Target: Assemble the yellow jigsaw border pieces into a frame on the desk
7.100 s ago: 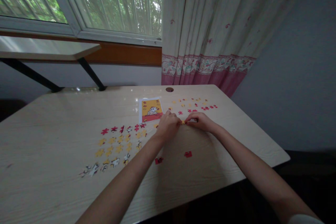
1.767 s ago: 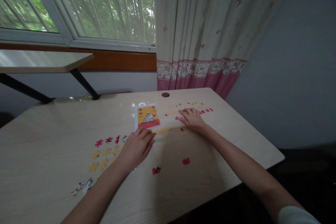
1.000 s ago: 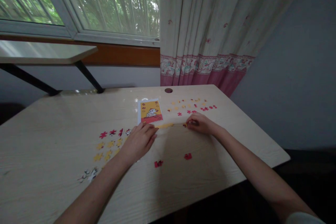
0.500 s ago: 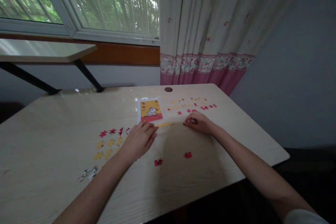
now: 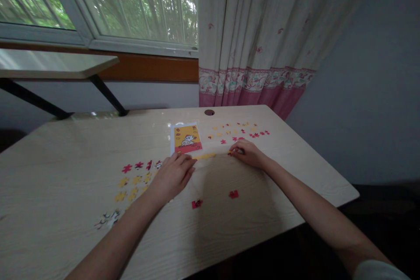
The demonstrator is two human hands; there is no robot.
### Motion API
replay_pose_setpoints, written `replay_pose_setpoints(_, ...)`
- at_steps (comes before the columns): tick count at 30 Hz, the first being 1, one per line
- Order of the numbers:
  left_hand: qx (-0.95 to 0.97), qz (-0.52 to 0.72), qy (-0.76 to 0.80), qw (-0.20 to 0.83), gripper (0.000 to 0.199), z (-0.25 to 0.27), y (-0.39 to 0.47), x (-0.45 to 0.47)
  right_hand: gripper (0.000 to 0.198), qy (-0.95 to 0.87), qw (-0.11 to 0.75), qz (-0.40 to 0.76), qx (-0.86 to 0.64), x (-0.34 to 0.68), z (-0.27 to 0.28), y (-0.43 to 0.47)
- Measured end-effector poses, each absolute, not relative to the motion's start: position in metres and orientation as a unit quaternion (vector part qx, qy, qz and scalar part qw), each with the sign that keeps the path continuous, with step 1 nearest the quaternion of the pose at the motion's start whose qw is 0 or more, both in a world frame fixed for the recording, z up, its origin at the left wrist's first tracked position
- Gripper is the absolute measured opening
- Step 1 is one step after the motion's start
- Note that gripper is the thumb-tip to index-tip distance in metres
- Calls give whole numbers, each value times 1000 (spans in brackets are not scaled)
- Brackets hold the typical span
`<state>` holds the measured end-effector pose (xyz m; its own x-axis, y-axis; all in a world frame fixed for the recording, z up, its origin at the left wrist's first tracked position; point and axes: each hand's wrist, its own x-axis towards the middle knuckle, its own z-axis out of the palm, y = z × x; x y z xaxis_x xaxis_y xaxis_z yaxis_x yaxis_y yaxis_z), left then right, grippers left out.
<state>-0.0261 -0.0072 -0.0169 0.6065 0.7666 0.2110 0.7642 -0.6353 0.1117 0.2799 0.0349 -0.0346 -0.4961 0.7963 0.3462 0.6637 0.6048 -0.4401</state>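
Observation:
A short strip of yellow puzzle pieces lies on the table, its left part hidden under my left hand. That hand rests palm down, fingers stretched forward and touching the strip. To the right of the strip, my right hand pinches a small yellow puzzle piece with a dark mark, close to the tabletop and apart from the strip. Nearer to me lie two separate red puzzle pieces, a left one and a right one. Just beyond my left hand is a picture card with a white animal on yellow and red.
Rows of loose red and yellow pieces spread left of my left forearm, with white pieces nearer. More loose pieces lie at the back right. A raised shelf stands back left; a cable hole is near the far edge.
The whole view has shifted slightly. My right hand keeps its pinch on the yellow piece, and my left hand stays on the strip; the pieces on the table look unmoved.

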Motion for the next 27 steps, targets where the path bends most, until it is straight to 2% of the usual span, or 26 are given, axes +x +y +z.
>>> replay_pose_setpoints(15,895,127,428,3,29,-18,-6,-25,14,-847,259,143,-442,282,-34,37)
replay_pose_setpoints(21,895,133,425,3,30,-19,-6,-26,19,-761,289,90,-574,318,-22,63)
replay_pose_setpoints(24,895,131,426,3,30,-19,-6,-26,19,-717,259,65,-644,344,-17,88)
replay_pose_setpoints(27,895,126,428,2,30,-19,-6,-25,24,-704,190,46,-683,364,-16,111)
